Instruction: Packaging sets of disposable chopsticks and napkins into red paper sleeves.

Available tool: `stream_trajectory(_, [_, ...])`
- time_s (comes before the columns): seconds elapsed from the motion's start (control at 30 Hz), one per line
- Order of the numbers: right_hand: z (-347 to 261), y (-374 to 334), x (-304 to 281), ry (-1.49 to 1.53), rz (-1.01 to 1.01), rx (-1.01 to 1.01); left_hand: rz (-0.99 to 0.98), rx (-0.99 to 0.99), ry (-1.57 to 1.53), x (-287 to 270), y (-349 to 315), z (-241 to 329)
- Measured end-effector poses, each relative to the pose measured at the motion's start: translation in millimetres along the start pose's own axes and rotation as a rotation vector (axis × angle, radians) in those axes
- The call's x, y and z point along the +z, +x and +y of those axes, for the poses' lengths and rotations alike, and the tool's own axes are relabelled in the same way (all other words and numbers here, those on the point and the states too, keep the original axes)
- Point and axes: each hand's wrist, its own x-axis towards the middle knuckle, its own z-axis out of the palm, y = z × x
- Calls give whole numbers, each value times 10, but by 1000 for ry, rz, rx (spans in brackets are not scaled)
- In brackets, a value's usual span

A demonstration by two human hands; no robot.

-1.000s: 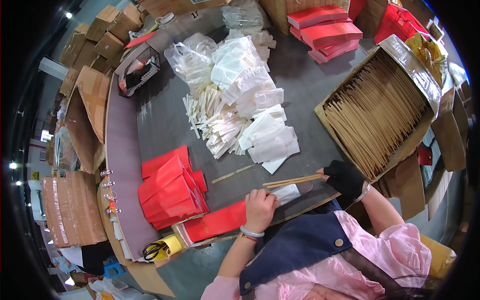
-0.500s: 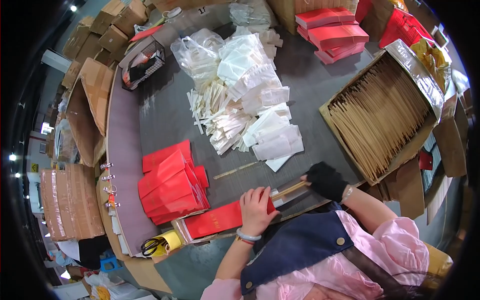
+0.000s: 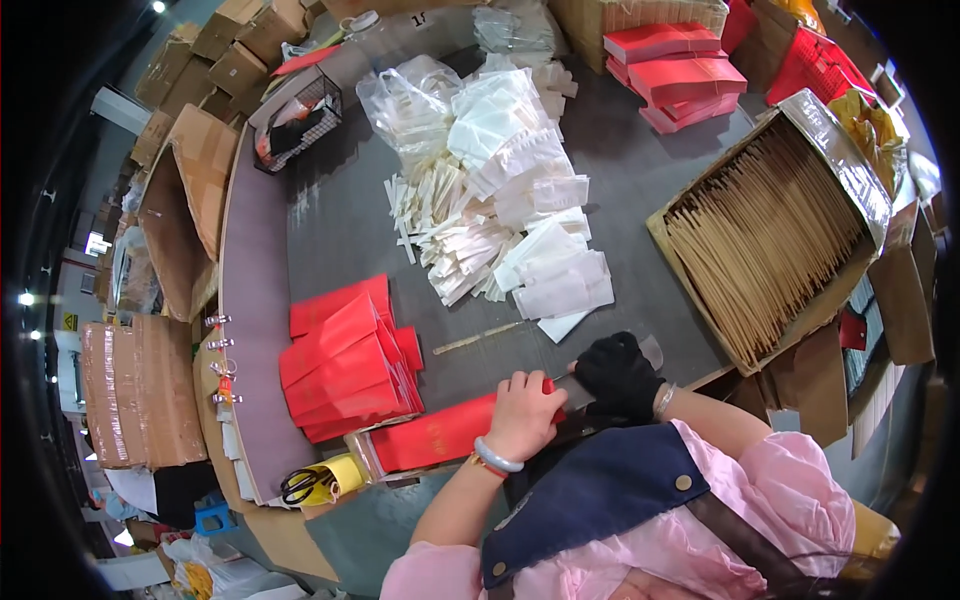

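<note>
My bare left hand is closed over the right end of a long red paper packet at the table's near edge. A bit of the red end pokes out by its fingertips. Just right of it, my right hand, in a black fingerless glove, is curled shut around a clear plastic piece, whose rounded end sticks out past the glove. The right fingertips point at the packet's end. Under the packet's left end sits a cardboard holder. No sticks show between the hands.
A fanned pile of red packets lies left. White paper slips and sleeves heap mid-table. An open carton of thin brown sticks stands right, red stacks behind. Scissors rest in a yellow holder near left.
My right hand has moved left toward the packet, and the sticks it held have gone from sight. My left hand has slid right to the packet's end and curled tighter.
</note>
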Motion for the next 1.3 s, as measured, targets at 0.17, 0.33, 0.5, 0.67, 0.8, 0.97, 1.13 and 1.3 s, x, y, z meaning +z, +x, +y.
stream_trajectory(0.17, [112, -15, -314, -69, 178, 81, 258, 33, -26, -700, -274, -537])
stream_trajectory(0.33, [104, -56, -439, -81, 67, 194, 714, -419, 305, -608, -514, -930])
stream_trajectory(0.5, [-53, -90, -424, -158, -173, 255, 464, -668, -103, 490, -379, -248])
stream_trajectory(0.67, [-44, -75, -405, -180, -223, 195, 538, -720, -285, 633, -332, -279])
stream_trajectory(0.8, [-60, -22, -352, -108, -275, 139, 522, -693, -343, 605, -370, -310])
stream_trajectory(0.97, [-283, 268, 135, 75, -251, 70, 508, -672, -323, 563, -308, -276])
stream_trajectory(1.13, [-277, 391, 160, 230, -103, -25, 500, -560, -393, 391, -177, -501])
stream_trajectory(1.3, [17, 177, 11, 100, 140, 181, 835, -346, -117, 152, 554, -1072])
